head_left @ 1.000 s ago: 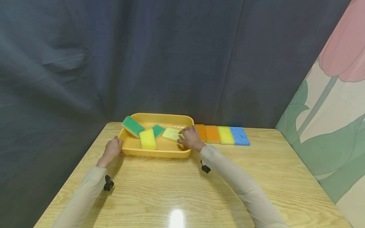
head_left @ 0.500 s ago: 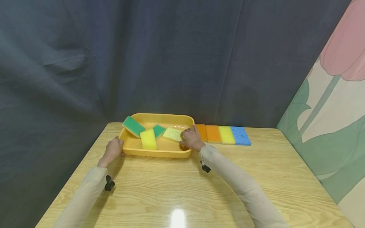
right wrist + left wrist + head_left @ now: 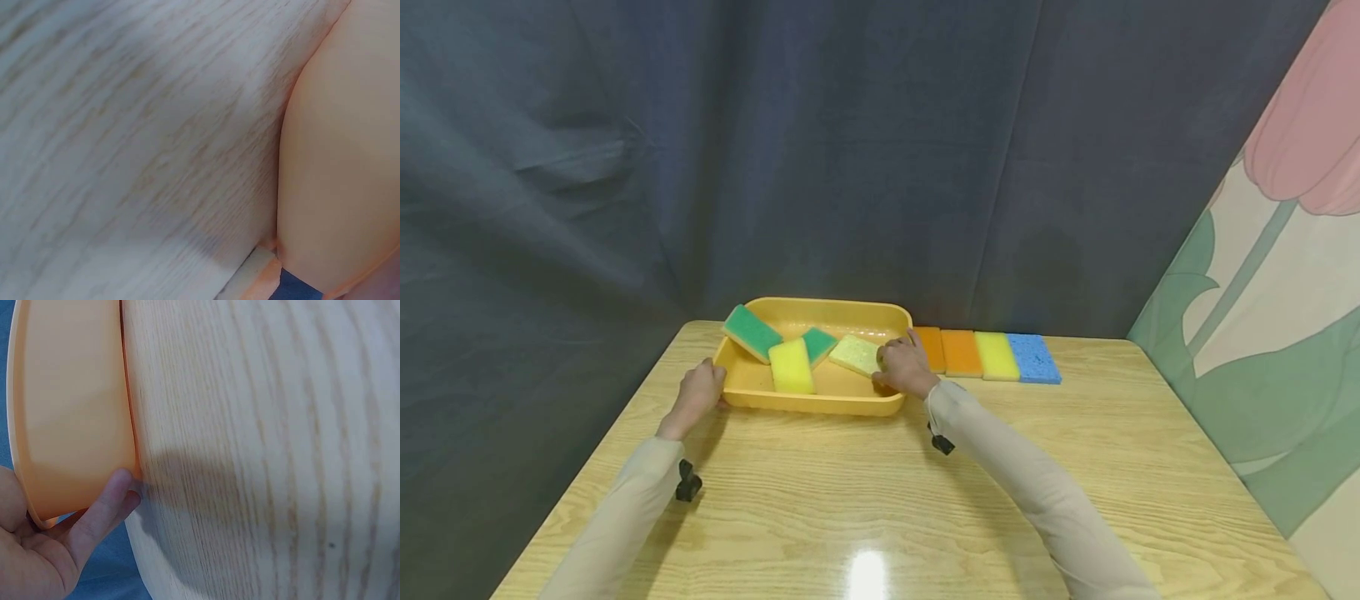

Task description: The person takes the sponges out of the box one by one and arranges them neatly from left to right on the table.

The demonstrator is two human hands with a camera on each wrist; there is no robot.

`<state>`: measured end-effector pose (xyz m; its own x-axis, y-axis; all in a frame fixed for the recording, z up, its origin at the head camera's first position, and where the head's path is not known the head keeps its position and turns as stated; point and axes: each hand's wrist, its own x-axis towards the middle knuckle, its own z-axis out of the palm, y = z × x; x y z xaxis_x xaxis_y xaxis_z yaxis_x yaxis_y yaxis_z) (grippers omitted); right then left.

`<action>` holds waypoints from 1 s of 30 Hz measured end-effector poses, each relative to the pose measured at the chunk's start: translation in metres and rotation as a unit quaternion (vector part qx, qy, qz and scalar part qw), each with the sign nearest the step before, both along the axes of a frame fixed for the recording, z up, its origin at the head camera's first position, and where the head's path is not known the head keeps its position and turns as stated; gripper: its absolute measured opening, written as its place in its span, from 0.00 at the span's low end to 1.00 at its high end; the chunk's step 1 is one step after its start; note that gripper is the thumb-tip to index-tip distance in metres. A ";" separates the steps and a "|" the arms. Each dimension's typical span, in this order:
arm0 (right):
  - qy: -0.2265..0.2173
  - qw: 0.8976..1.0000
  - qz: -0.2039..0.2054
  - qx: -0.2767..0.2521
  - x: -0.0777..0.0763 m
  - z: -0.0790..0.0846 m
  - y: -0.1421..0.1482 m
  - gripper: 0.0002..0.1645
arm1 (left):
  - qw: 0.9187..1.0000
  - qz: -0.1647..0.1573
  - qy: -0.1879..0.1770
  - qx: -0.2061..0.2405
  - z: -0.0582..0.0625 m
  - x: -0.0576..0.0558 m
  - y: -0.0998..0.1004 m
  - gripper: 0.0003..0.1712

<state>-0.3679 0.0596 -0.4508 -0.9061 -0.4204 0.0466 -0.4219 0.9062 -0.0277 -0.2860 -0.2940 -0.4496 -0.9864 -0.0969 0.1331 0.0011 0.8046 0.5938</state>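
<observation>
A yellow plastic tray (image 3: 820, 406) stands at the table's back left. My left hand (image 3: 698, 392) grips its left rim; in the left wrist view, the fingers (image 3: 103, 509) lie against the tray's outer wall (image 3: 75, 412). My right hand (image 3: 904, 365) reaches over the right rim, its thumb and fingers pinching the right end of a pale yellow sponge (image 3: 853, 354) that lies on the tray floor. Left of it are a bright yellow sponge (image 3: 792, 367), a partly covered green-topped sponge (image 3: 817, 343), and another green-topped sponge (image 3: 751, 332) leaning on the left rim.
Right of the tray, flat sponges lie in a row: two orange sponges (image 3: 961, 354), a yellow sponge (image 3: 996, 357) and a blue sponge (image 3: 1033, 358). A dark curtain (image 3: 865, 150) hangs behind the wooden table (image 3: 820, 500). A flower-patterned panel (image 3: 1285, 358) borders the right side.
The fingers of my right hand have drawn closer together at the right end of the pale yellow sponge. My left hand and the tray hold their place.
</observation>
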 end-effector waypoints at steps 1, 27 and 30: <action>-0.001 1.000 0.000 0.001 0.000 0.000 0.000 0.21 | 1.000 0.001 0.001 -0.001 0.000 0.000 0.000 0.17; -0.009 0.999 -0.002 0.052 0.002 0.004 -0.003 0.26 | 1.000 0.002 0.002 -0.002 0.000 0.000 0.001 0.17; -0.005 0.999 0.000 0.048 0.002 0.004 -0.002 0.27 | 1.000 0.000 0.002 0.000 -0.001 0.000 0.001 0.17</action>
<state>-0.3662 0.0580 -0.4467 -0.9067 -0.4217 -0.0038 -0.4213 0.9052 0.0555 -0.2862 -0.2935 -0.4503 -0.9858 -0.0968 0.1371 0.0036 0.8044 0.5941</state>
